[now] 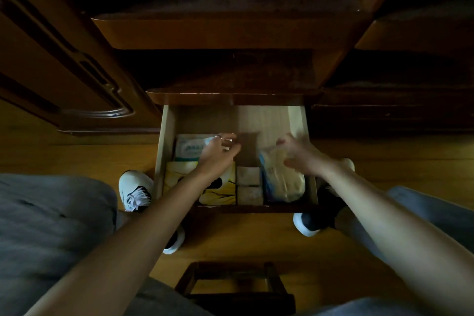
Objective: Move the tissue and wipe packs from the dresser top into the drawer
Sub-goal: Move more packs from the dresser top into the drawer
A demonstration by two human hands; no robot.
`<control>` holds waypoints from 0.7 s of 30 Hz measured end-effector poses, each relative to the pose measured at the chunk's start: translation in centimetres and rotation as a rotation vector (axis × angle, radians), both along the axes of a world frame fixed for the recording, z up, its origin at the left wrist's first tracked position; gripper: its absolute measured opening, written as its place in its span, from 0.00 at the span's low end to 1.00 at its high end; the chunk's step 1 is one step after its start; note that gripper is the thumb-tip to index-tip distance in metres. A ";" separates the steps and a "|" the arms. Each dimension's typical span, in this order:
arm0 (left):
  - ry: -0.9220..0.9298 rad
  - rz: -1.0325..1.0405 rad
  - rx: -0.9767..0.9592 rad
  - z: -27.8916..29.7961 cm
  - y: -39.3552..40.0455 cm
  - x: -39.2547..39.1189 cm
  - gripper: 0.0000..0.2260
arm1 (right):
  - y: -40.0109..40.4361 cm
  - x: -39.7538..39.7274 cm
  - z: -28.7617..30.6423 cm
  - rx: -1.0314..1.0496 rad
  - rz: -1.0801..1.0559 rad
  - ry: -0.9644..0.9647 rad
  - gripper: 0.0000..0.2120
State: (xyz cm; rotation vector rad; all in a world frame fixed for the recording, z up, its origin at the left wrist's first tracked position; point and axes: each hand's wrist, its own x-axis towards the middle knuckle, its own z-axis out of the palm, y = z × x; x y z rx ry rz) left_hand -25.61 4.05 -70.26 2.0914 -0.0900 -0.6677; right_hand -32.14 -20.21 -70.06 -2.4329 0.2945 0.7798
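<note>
Cream wipe pack (282,179) lengthwise front-to-back in drawer (164,136), right hand (297,154) on it

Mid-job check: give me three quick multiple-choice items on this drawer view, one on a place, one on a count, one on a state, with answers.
1. Where does the yellow pack lie?
A. drawer's front left
B. drawer's back right
C. on the floor

2. How many small beige packs sit in the middle?
A. two
B. four
C. none

3. The drawer is:
A. shut
B. pulled open
C. lifted out

Answers: 1 A, it lies under the left hand near the front wall. 2 A, one sits behind the other. 3 B, its inside shows; the right hand reaches in.
</note>
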 end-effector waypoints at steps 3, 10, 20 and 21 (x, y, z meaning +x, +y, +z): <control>-0.413 -0.176 0.360 -1.9 2.8 -0.5 0.17 | 1.3 -0.8 -2.5 -0.168 0.242 0.032 0.18; -0.349 -0.469 0.621 -4.8 6.2 -1.1 0.30 | 1.3 -0.7 -3.6 -1.007 0.666 -0.059 0.23; -0.429 -0.599 0.690 -5.6 6.9 -1.3 0.32 | 5.2 0.3 -3.9 -0.662 0.625 -0.090 0.37; -0.442 -0.624 0.711 -5.6 6.9 -1.3 0.31 | 5.1 -0.2 -4.4 -0.746 0.641 -0.051 0.39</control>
